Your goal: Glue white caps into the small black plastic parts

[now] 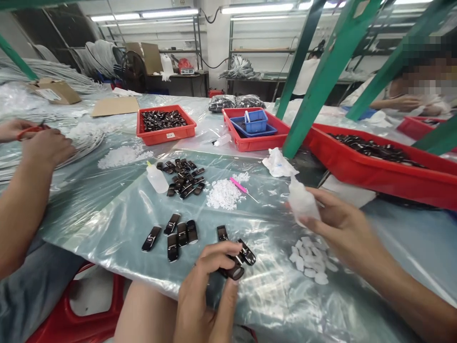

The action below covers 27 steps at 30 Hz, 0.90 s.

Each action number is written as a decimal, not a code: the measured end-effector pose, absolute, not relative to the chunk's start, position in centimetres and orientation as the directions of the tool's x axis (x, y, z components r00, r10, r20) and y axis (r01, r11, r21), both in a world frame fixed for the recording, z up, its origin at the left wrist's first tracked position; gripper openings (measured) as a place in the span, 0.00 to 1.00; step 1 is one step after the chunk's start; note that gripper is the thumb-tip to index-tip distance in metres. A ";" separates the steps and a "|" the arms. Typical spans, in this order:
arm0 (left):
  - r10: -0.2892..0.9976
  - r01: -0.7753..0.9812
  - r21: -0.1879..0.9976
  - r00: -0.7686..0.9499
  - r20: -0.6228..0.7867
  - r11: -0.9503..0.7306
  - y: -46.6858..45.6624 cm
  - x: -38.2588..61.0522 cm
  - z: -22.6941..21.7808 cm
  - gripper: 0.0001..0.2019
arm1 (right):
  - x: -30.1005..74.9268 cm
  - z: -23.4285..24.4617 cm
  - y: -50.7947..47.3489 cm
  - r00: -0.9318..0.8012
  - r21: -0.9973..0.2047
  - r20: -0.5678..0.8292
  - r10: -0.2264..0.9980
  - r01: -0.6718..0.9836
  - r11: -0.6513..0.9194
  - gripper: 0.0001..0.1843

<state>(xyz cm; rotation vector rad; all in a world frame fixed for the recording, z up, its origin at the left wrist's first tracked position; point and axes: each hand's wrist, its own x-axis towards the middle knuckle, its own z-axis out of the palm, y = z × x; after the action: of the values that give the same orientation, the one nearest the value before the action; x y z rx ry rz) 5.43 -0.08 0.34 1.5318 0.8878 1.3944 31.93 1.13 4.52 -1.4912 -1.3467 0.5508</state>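
Head cam: R hand (337, 219) raised, fingers wrapped round 1 white bottle (303, 202), nozzle up. L hand (202, 290) low, fingers narrow, pinching a black piece (236, 273) over bench (117, 226); approx. 2 others beside, partly hidden. Group of 5 (173, 247) to its left. Label (171, 135) on red bin (152, 138) unreadable.

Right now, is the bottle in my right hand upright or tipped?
Roughly upright, leaning slightly: in the right hand, the bottle has its tip pointing up.

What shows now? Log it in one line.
left hand: touching black piece; right hand: holding white bottle; table: pink tool, white pieces
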 end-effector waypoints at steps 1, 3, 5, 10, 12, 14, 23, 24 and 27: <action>0.911 -0.036 0.920 0.131 0.390 -0.389 0.0 5.3 0.2 0.05 | 32.3 4.0 1.6 0.263 -0.880 0.274 0.925 0.457 0.131 0.28; 0.901 -0.025 0.912 0.147 0.408 -0.409 0.1 5.0 0.0 0.04 | 32.8 3.0 2.5 0.252 -0.873 0.276 0.927 0.470 0.132 0.30; 0.895 -0.017 0.907 0.155 0.419 -0.422 0.2 4.8 -0.1 0.05 | 33.3 2.2 3.1 0.227 -0.852 0.278 0.933 0.507 0.131 0.30; 0.904 -0.006 0.913 0.139 0.405 -0.409 0.1 4.9 -0.2 0.05 | 34.1 3.5 2.1 0.206 -0.703 0.391 0.897 0.696 0.147 0.32; 0.912 -0.005 0.918 0.112 0.395 -0.397 0.1 5.1 -0.2 0.06 | 33.8 5.3 0.8 0.202 -0.588 0.527 0.825 0.788 0.183 0.30; 0.919 0.004 0.922 0.078 0.386 -0.387 0.0 5.3 -0.1 0.07 | 33.1 6.9 -0.6 0.079 -0.479 0.535 0.841 0.849 0.225 0.19; 0.912 -0.043 0.914 0.064 0.406 -0.404 0.1 5.6 0.2 0.09 | 30.6 5.8 -1.9 -0.226 -0.339 0.120 0.967 0.906 0.254 0.07; 0.912 -0.045 0.915 0.065 0.404 -0.402 0.1 5.5 0.1 0.08 | 30.6 5.9 -1.8 -0.221 -0.358 0.116 0.968 0.900 0.248 0.06; 0.906 -0.032 0.911 0.100 0.412 -0.411 0.4 5.3 0.1 0.07 | 30.3 7.1 -1.7 -0.169 -0.480 0.103 0.980 0.855 0.198 0.07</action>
<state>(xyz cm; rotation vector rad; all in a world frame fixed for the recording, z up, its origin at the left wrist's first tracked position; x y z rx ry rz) 5.26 0.38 0.10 1.5526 0.8915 1.4339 30.29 -1.68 7.10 -1.7159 -2.0921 0.4421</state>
